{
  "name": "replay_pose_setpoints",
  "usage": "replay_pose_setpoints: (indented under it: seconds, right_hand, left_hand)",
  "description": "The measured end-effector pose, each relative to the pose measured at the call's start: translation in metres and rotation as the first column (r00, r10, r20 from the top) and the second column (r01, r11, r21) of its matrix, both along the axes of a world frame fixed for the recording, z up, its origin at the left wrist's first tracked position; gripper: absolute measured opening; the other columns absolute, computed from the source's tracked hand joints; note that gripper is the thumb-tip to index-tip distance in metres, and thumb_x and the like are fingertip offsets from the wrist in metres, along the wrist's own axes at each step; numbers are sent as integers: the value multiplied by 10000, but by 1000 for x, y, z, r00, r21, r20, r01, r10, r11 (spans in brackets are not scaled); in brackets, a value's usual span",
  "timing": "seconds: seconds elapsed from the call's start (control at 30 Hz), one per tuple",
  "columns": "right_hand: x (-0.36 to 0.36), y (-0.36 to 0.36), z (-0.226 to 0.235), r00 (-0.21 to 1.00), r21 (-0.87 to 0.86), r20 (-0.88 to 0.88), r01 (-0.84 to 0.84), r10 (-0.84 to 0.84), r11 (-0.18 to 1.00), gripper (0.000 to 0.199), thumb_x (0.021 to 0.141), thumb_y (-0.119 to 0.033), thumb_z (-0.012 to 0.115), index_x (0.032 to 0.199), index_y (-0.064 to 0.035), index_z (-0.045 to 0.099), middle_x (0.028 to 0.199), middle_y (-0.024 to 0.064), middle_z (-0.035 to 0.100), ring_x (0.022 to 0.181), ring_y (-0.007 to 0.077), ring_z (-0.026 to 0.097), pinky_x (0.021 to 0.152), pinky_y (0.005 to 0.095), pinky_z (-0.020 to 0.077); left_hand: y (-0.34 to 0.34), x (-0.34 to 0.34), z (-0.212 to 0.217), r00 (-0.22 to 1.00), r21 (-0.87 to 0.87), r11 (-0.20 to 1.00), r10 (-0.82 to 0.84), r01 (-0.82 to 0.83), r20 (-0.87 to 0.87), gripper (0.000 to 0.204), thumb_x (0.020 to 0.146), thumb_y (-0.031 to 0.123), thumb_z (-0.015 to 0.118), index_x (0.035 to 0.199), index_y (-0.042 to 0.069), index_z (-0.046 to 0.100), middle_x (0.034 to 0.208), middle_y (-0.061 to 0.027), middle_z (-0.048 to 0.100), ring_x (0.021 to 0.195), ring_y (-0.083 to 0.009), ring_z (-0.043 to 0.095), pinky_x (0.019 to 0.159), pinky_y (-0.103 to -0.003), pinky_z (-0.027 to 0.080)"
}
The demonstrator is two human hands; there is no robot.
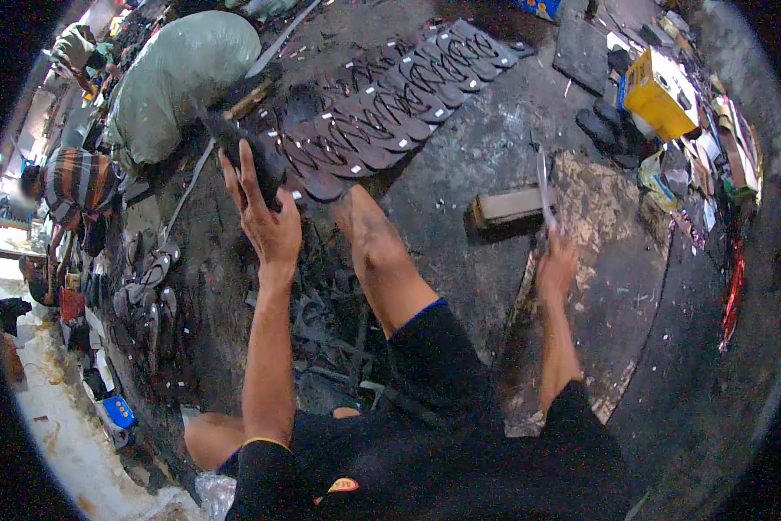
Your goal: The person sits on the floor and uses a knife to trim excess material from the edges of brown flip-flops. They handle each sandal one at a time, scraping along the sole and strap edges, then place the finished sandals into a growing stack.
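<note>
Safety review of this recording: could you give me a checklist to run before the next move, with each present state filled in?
1. Left hand firmly gripping the dark piece: cannot tell; blurred.
2. Right hand holding the thin blade: ok.
3. Blade pointing forward: ok.
4. Blade clear of the pale-topped block: cannot tell; they sit close together.
5. Lower leg covered: not ok; bare.
6. Dark sandals laid in rows: ok.

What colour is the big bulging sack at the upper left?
The sack is pale greyish green; it shows best in the head view, the only one.
</note>
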State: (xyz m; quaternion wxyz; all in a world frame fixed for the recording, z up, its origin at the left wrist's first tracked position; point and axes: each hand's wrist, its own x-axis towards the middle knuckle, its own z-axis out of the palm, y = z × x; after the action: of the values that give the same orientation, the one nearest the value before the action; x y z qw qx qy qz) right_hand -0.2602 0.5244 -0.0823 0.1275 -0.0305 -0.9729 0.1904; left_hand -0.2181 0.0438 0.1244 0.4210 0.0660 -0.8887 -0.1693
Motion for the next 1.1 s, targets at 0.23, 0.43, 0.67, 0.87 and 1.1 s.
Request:
replay_pose_setpoints:
  seconds: [0.23,0.43,0.67,0.87,1.1]
  right_hand:
    - [33,-19,36,992,49,-43,-117,120,992,589,853,5,644,1399,-214,612,1353,198,562,1119,416,551,937,490,469]
    - [45,-29,-14,989,71,45,-142,139,987,505,902,-74,643,1402,-143,605,1264,197,548,1094,435,566,963,500,468]
    - [115,-90,103,960,-127,-122,-265,250,956,480,938,-72,656,1411,-52,577,1035,119,599,848,205,609,776,356,505]
    - [159,-174,200,705,-791,353,-126,615,598,347,1023,-173,595,1355,-75,580,873,67,635,687,155,603,641,335,517]
    - [213,-214,163,277,-766,504,-293,818,572,294,1050,-288,562,986,-2,580,759,212,615,644,315,609,620,440,459]
  left_hand:
    - [-13,10,-37,995,435,898,94,-66,-45,773,870,64,657,1562,1,320,1606,-238,324,1485,-395,324,1225,-449,268]
    - [-31,1,-91,960,923,362,280,-133,28,418,922,272,615,1223,-18,596,1237,-122,620,1082,-259,595,886,-399,508]
    - [85,93,-45,900,967,-116,405,226,-162,516,898,250,678,1321,-11,537,1282,-147,596,1094,-284,637,903,-523,635]
    - [79,203,-42,925,952,-288,322,-107,201,375,1010,357,615,1162,14,609,1036,-123,655,897,-239,664,593,-391,611]
    - [73,232,-52,895,912,6,192,-411,402,437,1051,382,566,737,82,605,618,20,559,477,-74,458,451,-270,345]
